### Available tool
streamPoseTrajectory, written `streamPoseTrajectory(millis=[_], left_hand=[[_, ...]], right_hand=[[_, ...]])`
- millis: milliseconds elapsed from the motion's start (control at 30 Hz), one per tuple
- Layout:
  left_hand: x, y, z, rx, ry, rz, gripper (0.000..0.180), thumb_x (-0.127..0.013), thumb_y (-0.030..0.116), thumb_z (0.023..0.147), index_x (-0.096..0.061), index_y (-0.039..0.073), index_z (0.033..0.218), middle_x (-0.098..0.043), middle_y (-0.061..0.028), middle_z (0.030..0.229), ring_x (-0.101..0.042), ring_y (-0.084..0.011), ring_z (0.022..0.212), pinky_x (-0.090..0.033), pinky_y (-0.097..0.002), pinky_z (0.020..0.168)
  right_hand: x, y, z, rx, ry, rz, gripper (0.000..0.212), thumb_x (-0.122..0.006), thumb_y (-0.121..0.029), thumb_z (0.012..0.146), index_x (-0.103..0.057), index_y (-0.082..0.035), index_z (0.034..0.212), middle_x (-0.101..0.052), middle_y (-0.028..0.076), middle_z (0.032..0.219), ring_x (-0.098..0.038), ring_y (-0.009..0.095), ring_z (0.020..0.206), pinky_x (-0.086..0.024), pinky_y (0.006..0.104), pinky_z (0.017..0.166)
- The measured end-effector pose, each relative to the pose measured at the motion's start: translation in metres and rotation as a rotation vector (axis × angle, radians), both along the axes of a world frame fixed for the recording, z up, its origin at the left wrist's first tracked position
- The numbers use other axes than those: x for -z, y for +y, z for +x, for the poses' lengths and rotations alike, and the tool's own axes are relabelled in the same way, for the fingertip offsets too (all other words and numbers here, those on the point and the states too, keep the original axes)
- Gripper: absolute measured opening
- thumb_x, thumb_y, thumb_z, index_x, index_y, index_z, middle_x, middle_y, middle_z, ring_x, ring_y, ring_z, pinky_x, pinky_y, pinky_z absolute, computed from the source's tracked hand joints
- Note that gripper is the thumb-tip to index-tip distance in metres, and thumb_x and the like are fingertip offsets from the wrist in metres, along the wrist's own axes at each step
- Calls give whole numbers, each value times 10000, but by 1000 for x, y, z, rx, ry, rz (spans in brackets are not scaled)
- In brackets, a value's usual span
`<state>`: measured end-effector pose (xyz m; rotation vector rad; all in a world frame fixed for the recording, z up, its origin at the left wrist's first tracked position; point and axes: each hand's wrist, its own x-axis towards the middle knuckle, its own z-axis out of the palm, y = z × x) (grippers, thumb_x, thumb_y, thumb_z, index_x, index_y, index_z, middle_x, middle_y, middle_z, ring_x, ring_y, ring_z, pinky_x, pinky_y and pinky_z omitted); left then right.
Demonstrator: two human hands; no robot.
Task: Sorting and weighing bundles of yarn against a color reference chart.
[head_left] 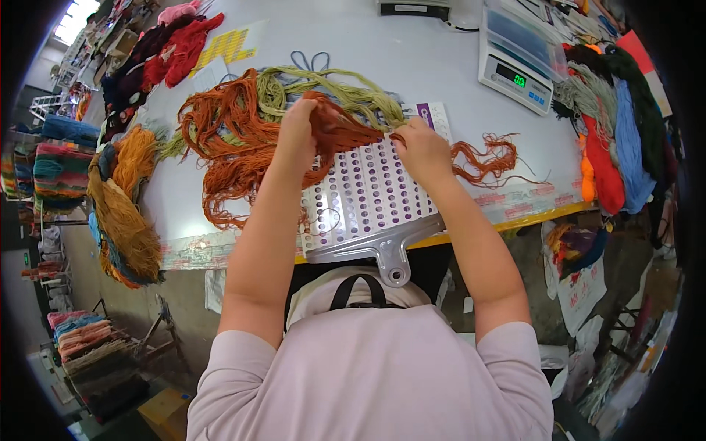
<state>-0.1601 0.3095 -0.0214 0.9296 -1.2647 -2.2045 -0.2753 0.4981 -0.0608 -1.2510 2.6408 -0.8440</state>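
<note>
My left hand (296, 136) is closed on a bundle of rust-orange yarn (239, 121), most of which lies spread loosely to its left. Between the two hands the strands run taut, and my right hand (424, 154) pinches their other end. Below them lies a white card with rows of round purple-dark holes (368, 191), held by a grey metal clip (390, 253) at its near edge. Olive-green yarn (357, 92) trails behind the hands. A loose tuft of orange strands (489, 158) rests just right of my right hand.
A digital scale (518, 84) stands at the right rear, and part of another device (414, 7) shows at the far edge. Coloured skeins (632, 147) hang over the table's right side; ochre skeins (125, 213) hang at the left. Red yarn (180, 55) lies at the far left.
</note>
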Motion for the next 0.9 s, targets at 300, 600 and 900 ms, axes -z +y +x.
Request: streamPoseTrajectory(millis=[300,600,900], left_hand=[[19,38,-17,463,235,32,204,-470,-45,870,-418,23,1055,-565,-206,1186,-655,-220,708,-523,-302,589],[13,62,-32,391,-145,-705,182,-650,91,795,-491,38,865,-563,-59,722,-551,-105,606,-449,-261,513],[-30,-40,71,-131,258,-81,173,-638,86,838,-481,149,803,-424,55,642,-336,-46,491,-263,-197,444]], right_hand=[[-6,1,-15,-38,-467,-336,236,-589,-92,758,-533,-34,980,-613,103,756,-614,296,769,-474,383,713],[5,0,-22,-227,-164,-240,285,-632,-69,736,-582,-58,1016,-590,117,914,-603,301,820,-480,394,743],[3,0,-19,16,-306,-92,118,-631,-119,758,-599,-69,860,-623,70,848,-616,217,735,-482,342,652]])
